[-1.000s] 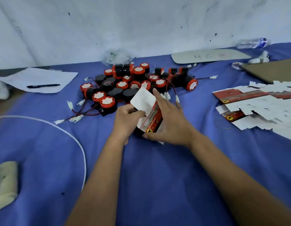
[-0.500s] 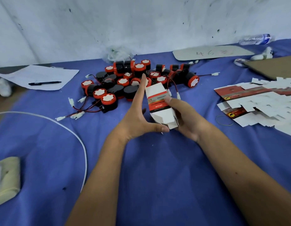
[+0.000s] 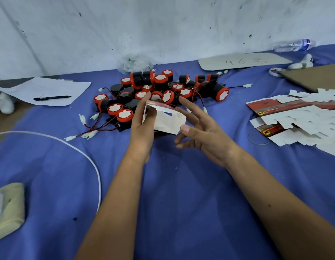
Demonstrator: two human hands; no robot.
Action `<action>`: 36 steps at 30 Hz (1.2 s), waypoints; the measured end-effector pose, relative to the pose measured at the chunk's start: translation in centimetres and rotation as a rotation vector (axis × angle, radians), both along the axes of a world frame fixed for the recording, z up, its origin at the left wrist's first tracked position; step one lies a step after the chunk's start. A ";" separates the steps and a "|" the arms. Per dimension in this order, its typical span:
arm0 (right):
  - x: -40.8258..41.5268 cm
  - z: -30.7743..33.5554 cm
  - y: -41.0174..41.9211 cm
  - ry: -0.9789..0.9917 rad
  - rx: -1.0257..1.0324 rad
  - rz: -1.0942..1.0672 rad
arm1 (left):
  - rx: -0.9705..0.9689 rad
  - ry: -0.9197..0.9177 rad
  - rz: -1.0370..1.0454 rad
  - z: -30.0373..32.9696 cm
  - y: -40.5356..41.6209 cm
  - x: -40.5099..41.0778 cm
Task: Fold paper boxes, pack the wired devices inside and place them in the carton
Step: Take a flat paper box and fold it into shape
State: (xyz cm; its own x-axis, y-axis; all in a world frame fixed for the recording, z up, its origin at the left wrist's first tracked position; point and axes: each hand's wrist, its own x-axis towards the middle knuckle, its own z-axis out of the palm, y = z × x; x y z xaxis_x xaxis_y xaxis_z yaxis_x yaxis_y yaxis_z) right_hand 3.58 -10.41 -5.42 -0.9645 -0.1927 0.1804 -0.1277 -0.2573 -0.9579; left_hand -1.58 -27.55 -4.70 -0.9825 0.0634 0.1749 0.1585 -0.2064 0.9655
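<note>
Thin card, light and easily crushed — the paper box sits just before the device pile, left hand gripping its edge, right hand splayed, thumb touching — best held at the creases.

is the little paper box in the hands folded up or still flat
Partly folded: the paper box is popped into a hollow shape with a white flap still loose. The left hand grips it; the right hand touches it with its thumb. Nothing shows inside.
</note>
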 end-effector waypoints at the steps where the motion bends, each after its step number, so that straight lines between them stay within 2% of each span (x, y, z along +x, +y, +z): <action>1: 0.0 -0.1 0.0 0.012 0.017 -0.018 | -0.012 -0.021 -0.017 0.1 0.2 0.1; 7: -0.4 -0.7 0.4 -0.040 0.145 -0.302 | -0.162 0.022 -0.318 -0.3 1.7 1.2; 11: -0.6 -0.7 0.8 -0.078 0.063 -0.339 | -0.207 0.074 -0.411 -0.3 1.7 1.3; 14: -0.4 -0.3 0.7 0.022 0.064 -0.341 | -0.132 0.059 -0.451 0.1 1.8 1.4; 17: -0.2 -0.4 0.0 0.076 0.209 -0.366 | -0.111 0.049 -0.339 -0.2 2.4 1.4; 20: 0.1 -0.5 -0.1 0.040 0.281 -0.330 | -0.237 0.225 -0.143 -0.8 2.6 1.2; 24: 0.6 0.1 -0.2 0.216 0.328 -0.232 | -0.278 0.304 -0.003 -1.2 2.6 0.8; 28: 0.5 -0.2 -0.7 0.297 0.387 -0.286 | -0.247 0.372 0.098 -1.2 2.8 1.0; 33: 0.6 0.1 -1.3 0.287 0.223 -0.382 | -0.303 0.564 0.257 -1.1 3.3 1.3; 36: 0.5 0.3 -1.2 0.206 0.158 -0.414 | -0.344 0.674 0.201 -1.2 4.1 1.7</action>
